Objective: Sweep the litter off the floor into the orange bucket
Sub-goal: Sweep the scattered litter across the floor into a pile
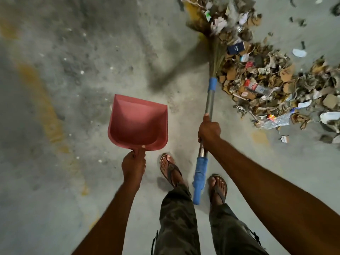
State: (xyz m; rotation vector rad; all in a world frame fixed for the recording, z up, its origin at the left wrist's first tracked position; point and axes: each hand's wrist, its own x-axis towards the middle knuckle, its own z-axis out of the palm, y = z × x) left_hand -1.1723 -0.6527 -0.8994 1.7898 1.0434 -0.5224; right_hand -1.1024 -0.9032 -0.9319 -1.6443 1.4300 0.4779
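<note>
My left hand (134, 163) grips the handle of a pink dustpan (138, 122), which hangs empty above the concrete floor with its mouth pointing away from me. My right hand (208, 130) is closed around the metal shaft of a broom (209, 100) with blue grips. Its straw head (202, 24) is blurred and reaches the left edge of a big litter pile (266, 78) of torn cardboard, paper, a plastic bottle and wrappers at the upper right. No orange bucket is in view.
My two feet in sandals (170, 170) stand between dustpan and broom. Stray scraps (284, 138) lie to the right of the pile. Faded yellow paint marks (42, 100) run across the dusty grey floor on the left.
</note>
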